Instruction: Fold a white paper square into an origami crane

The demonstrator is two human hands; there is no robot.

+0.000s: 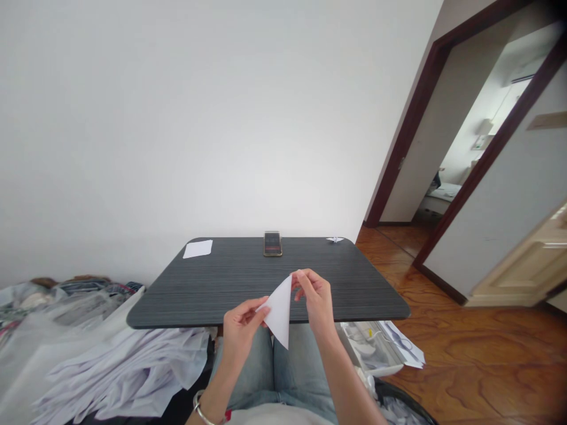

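A white sheet of paper (pixel 280 313), folded into a triangle, is held up over the near edge of the dark table (pixel 230 271). My left hand (pixel 243 323) pinches its left corner between thumb and fingers. At the top corner, my right hand (pixel 313 295) grips the paper with thumb and fingertips. One point of the triangle hangs down in front of my lap. On the table's far left lies a white paper stack or sheet (pixel 198 248). A small folded white paper piece (pixel 335 239) sits at the far right.
A phone (pixel 272 243) leans at the table's back edge, against the white wall (pixel 221 118). White cloth (pixel 128 372) and plastic-wrapped things are heaped at the left. A white box (pixel 374 348) with papers stands below the table's right side. A doorway opens at the right.
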